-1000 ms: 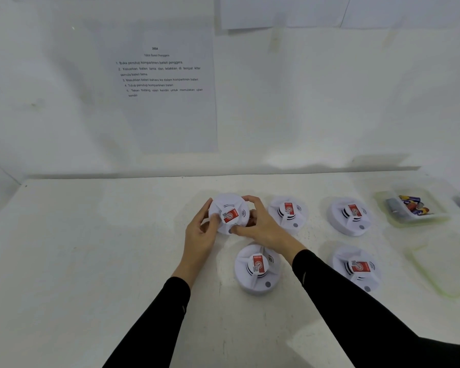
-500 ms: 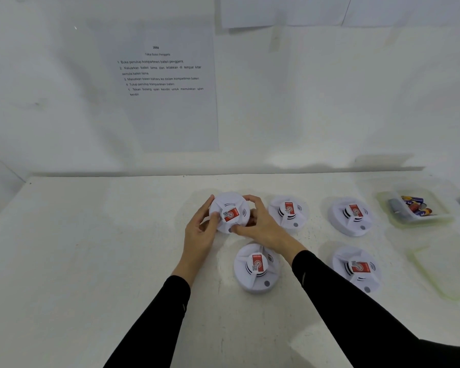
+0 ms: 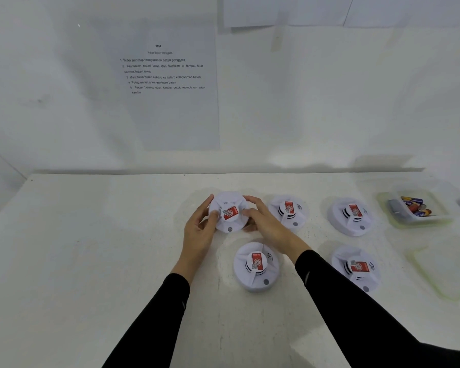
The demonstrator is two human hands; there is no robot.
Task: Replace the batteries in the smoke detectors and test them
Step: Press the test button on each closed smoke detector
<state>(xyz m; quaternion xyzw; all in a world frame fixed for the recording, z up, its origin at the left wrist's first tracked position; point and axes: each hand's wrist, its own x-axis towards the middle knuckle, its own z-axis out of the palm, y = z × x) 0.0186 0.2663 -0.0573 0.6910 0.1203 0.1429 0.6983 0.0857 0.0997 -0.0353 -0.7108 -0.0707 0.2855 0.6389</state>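
Hands clasping one smoke detector [image 3: 229, 212], left hand [image 3: 200, 232] and right hand [image 3: 266, 224] curled around its rim

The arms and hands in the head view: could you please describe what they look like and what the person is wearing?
Both arms wear long, close-fitting black sleeves that end at the wrists. Each sleeve carries a small pale dash-like mark on the forearm. The left hand and right hand are bare: no gloves, and no rings or watch can be seen.

Left hand [image 3: 201, 231] and right hand [image 3: 268, 224] reach forward, fingers curled in a facing grip.
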